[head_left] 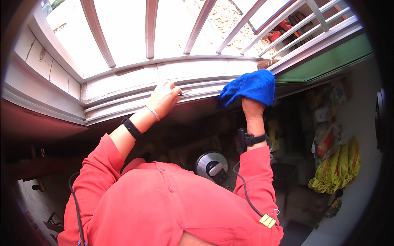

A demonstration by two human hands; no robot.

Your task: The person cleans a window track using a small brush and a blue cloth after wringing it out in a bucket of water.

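A blue cloth (251, 86) covers my right hand (253, 107) at the inner edge of a white window track (203, 90); only the heel of that hand and the wrist show below it. Further left, my left hand (164, 97) rests on the same track with its fingers curled. A small dark, thin thing shows by its fingertips, too small to name. White metal window bars (150, 30) rise beyond the sill. To the right of the cloth is the green pane (326, 67) of a window sash.
A brush or broom head (267, 64) lies outside by the bars. Yellow plastic bags (335, 169) hang on the right wall. A round silver and black appliance (212, 166) stands below, near my body. A cable (243, 181) runs along my right sleeve.
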